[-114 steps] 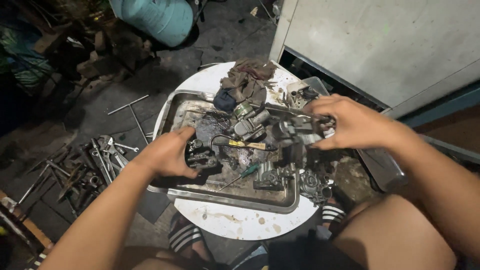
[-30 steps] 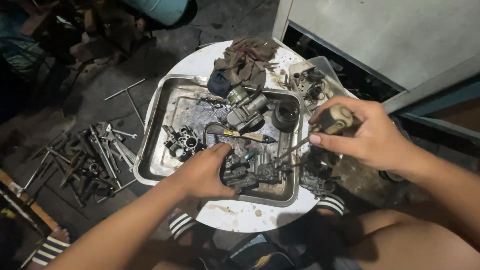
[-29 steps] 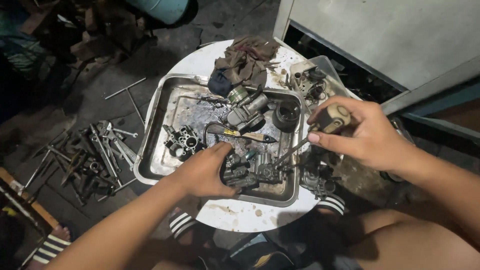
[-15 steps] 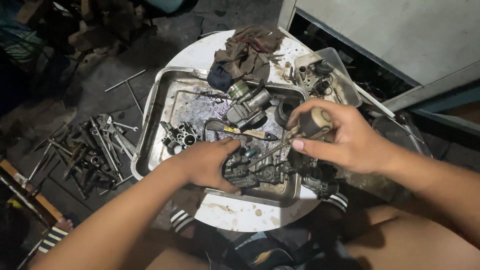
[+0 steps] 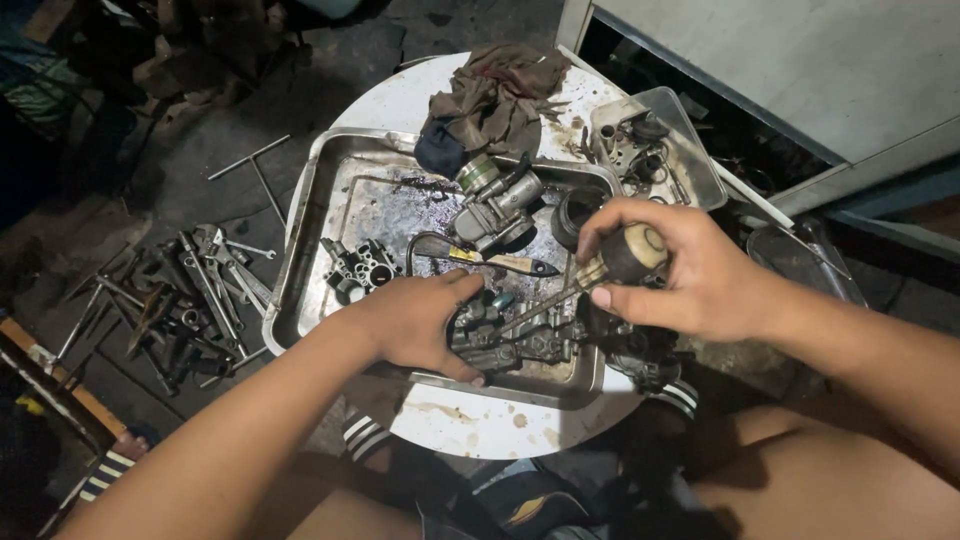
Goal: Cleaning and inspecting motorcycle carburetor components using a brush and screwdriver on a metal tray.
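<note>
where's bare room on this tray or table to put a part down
Bare tray floor lies at its upper left, between the rim, the small carburetor body and the rag. Bare table shows below the tray's near rim. It is crowded under the left hand and right hand with the screwdriver.

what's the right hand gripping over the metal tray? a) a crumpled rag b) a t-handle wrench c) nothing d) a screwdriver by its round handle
d, the right hand is closed on the round handle of a screwdriver whose shaft slants down to the grimy metal part steadied by the left hand in the tray.
</note>
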